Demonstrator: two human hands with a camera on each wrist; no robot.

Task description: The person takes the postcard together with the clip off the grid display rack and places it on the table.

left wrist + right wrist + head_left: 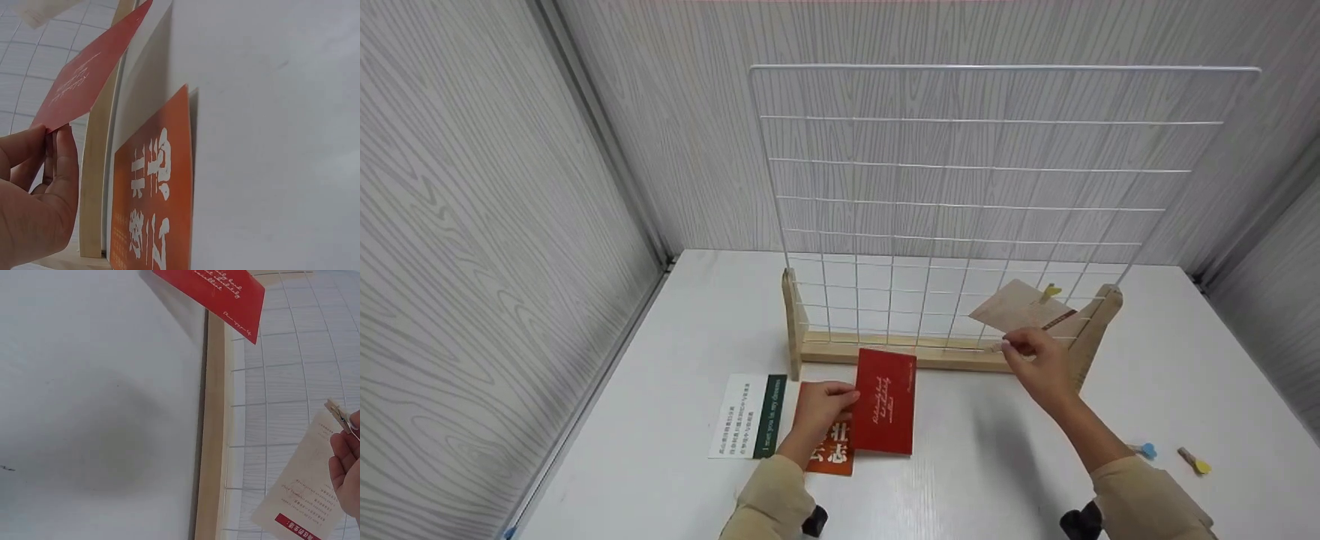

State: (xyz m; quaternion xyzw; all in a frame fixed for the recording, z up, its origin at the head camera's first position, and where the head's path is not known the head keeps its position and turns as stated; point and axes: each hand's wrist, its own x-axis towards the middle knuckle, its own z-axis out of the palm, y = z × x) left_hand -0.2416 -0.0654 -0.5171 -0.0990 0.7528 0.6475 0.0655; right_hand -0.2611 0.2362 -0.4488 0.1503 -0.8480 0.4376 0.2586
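Observation:
My left hand (816,414) pinches a red card (885,403) with white script by its left edge, holding it up in front of the rack's wooden base (960,358). In the right wrist view my right hand (347,461) pinches a small wooden clothespin (338,417) between thumb and fingers. Behind that hand a beige card (1014,306) hangs tilted on the white wire grid (930,244), with a yellow-topped clothespin (1048,292) at its upper edge. An orange card (163,180) with white characters lies on the table under my left hand.
A white and green card (747,417) lies left of the orange one. Right of my right forearm are a blue-topped clothespin (1144,450) and another yellow-topped clothespin (1195,461). Wooden feet (792,322) hold the grid upright before the grey wood-grain wall (712,150).

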